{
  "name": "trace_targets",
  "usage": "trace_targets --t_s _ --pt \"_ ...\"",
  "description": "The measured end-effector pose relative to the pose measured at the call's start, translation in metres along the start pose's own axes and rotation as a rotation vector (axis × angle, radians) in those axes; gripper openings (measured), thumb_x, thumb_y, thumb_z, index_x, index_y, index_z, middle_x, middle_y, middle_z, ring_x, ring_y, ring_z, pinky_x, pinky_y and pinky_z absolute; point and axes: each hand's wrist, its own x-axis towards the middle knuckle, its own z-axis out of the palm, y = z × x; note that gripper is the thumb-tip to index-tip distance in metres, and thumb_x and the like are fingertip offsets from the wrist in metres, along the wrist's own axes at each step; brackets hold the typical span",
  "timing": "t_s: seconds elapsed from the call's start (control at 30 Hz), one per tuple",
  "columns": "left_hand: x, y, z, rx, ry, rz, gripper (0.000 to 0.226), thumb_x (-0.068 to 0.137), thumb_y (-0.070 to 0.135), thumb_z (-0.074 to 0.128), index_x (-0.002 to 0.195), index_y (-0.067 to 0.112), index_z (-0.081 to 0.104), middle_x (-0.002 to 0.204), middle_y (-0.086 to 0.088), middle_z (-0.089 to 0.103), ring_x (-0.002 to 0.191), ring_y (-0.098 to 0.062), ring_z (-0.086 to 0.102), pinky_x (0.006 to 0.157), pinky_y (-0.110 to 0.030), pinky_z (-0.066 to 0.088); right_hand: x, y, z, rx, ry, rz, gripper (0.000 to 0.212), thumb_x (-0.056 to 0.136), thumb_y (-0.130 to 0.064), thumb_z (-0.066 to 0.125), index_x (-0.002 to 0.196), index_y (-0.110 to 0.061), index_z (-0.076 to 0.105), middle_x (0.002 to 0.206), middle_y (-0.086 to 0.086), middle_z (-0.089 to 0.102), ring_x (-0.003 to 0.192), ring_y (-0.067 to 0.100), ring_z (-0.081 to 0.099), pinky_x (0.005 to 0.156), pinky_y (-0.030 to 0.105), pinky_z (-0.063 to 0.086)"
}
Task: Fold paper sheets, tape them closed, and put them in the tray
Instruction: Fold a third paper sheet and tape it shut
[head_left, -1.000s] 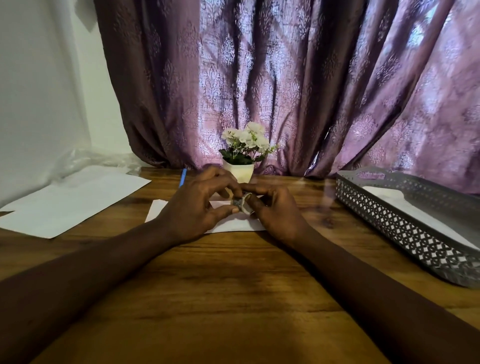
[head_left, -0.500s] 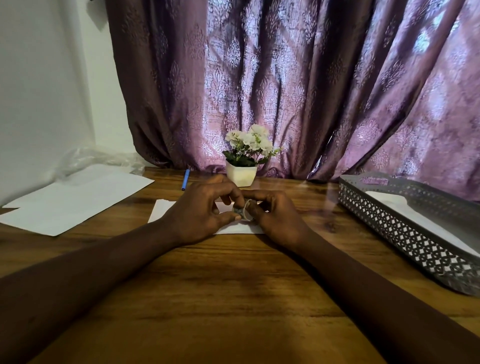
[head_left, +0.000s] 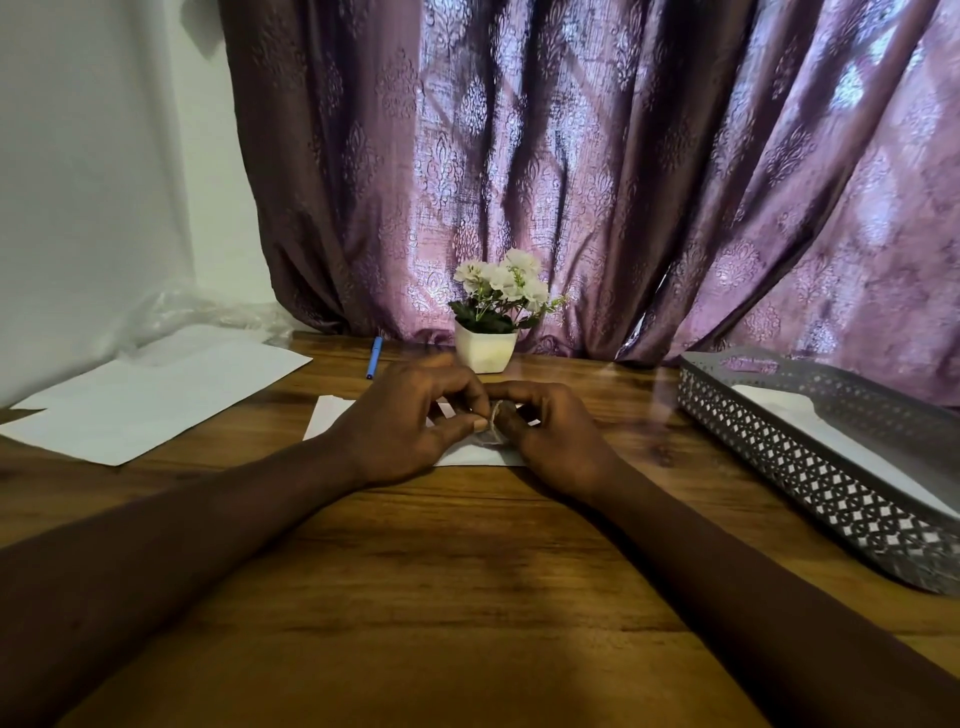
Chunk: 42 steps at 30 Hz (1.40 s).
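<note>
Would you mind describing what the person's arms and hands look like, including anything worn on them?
Both forearms are bare right up to the bottom edge of the picture, with no sleeves in view. The left hand and the right hand wear no gloves, and no watch, bracelet or ring shows. The nail on the left thumb is short and unpainted.

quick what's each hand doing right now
Left hand: closed, pinching the tape over the folded paper.
Right hand: closed, pinching the same tape.

Folded paper (head_left: 467, 456) lies mid-table (head_left: 415, 597) under both hands, loose sheets (head_left: 156, 400) to the left, tray (head_left: 810, 467) to the right, flowerpot (head_left: 485, 351) and pen (head_left: 373, 357) behind.
</note>
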Motion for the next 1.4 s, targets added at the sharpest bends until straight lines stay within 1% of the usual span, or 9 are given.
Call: trace_targets --t_s 0.33,0.53,0.67,0.83,0.93,1.1,1.2,1.27,1.4 --pt "0.002 0.004 -0.004 0.000 0.077 0.042 0.009 0.090 0.013 0.074 0.096 0.018 0.070 0.093 0.010 0.071 0.086 -0.013 0.068 0.071 -0.040 0.058 0.001 0.002 -0.001 0.049 -0.037 0.100 0.024 0.103 -0.013 0.056 0.113 -0.020 0.078 0.104 -0.008 0.078 0.097 0.005 0.072 0.081 0.024 0.053" --pt "0.004 0.006 -0.005 -0.022 0.165 0.019 0.016 0.087 0.008 0.077 0.101 0.016 0.072 0.092 0.009 0.072 0.083 -0.012 0.068 0.069 -0.022 0.055 0.005 0.007 0.000 0.075 -0.022 0.197 0.024 0.102 -0.019 0.058 0.113 -0.018 0.078 0.104 -0.007 0.079 0.099 0.011 0.072 0.092 0.037 0.055" --pt "0.005 0.002 -0.005 -0.052 0.199 -0.022 0.019 0.089 0.006 0.074 0.106 0.015 0.074 0.096 0.007 0.074 0.086 -0.013 0.071 0.072 -0.025 0.058 0.007 0.012 0.002 0.150 0.014 0.309 0.023 0.099 -0.015 0.059 0.102 -0.021 0.081 0.100 -0.007 0.080 0.099 0.015 0.073 0.094 0.040 0.056" --pt "0.004 -0.012 -0.005 -0.382 0.221 -0.398 0.021 0.089 -0.004 0.069 0.092 0.016 0.075 0.089 -0.007 0.077 0.069 -0.017 0.066 0.055 -0.025 0.054 0.006 0.005 -0.003 0.328 0.078 0.360 0.027 0.099 0.005 0.052 0.114 -0.002 0.073 0.098 0.014 0.077 0.079 0.020 0.072 0.067 0.027 0.056" --pt "0.005 -0.019 -0.005 -0.572 0.181 -0.663 0.013 0.090 -0.005 0.066 0.094 0.005 0.073 0.090 -0.024 0.074 0.061 -0.017 0.059 0.046 -0.026 0.049 0.006 -0.004 -0.009 0.402 0.209 0.370 0.018 0.095 0.011 0.056 0.105 -0.002 0.064 0.090 0.022 0.073 0.065 0.026 0.070 0.054 0.031 0.057" --pt "0.009 -0.024 -0.011 -0.720 0.262 -0.769 0.014 0.093 -0.001 0.063 0.098 0.007 0.073 0.089 -0.018 0.073 0.060 -0.016 0.060 0.047 -0.028 0.052 0.051 -0.006 -0.008 0.230 0.200 0.442 0.016 0.093 0.005 0.064 0.098 -0.007 0.075 0.090 0.017 0.075 0.065 0.024 0.070 0.070 0.039 0.061" --pt "0.009 -0.027 -0.012 -0.765 0.316 -0.794 0.015 0.095 0.001 0.061 0.101 0.008 0.072 0.088 -0.017 0.069 0.059 -0.016 0.060 0.050 -0.029 0.054 0.089 -0.002 0.011 0.087 0.207 0.470 0.020 0.084 0.002 0.070 0.076 -0.015 0.077 0.086 0.017 0.077 0.074 0.031 0.076 0.077 0.052 0.064" --pt "0.010 -0.028 -0.010 -0.773 0.323 -0.791 0.015 0.095 0.001 0.061 0.099 0.010 0.072 0.086 -0.015 0.069 0.056 -0.015 0.061 0.050 -0.029 0.054 0.109 -0.003 0.024 -0.171 0.168 0.408 0.009 0.079 -0.007 0.073 0.080 -0.011 0.081 0.088 0.012 0.079 0.079 0.026 0.075 0.069 0.041 0.063" --pt "0.010 -0.029 -0.010 -0.773 0.285 -0.761 0.012 0.094 0.004 0.066 0.100 0.012 0.073 0.081 -0.012 0.072 0.058 -0.014 0.064 0.054 -0.031 0.056 0.122 -0.005 0.050 -0.457 0.024 0.263 0.013 0.086 -0.020 0.075 0.095 -0.015 0.082 0.085 0.001 0.075 0.069 0.014 0.066 0.050 0.019 0.035"
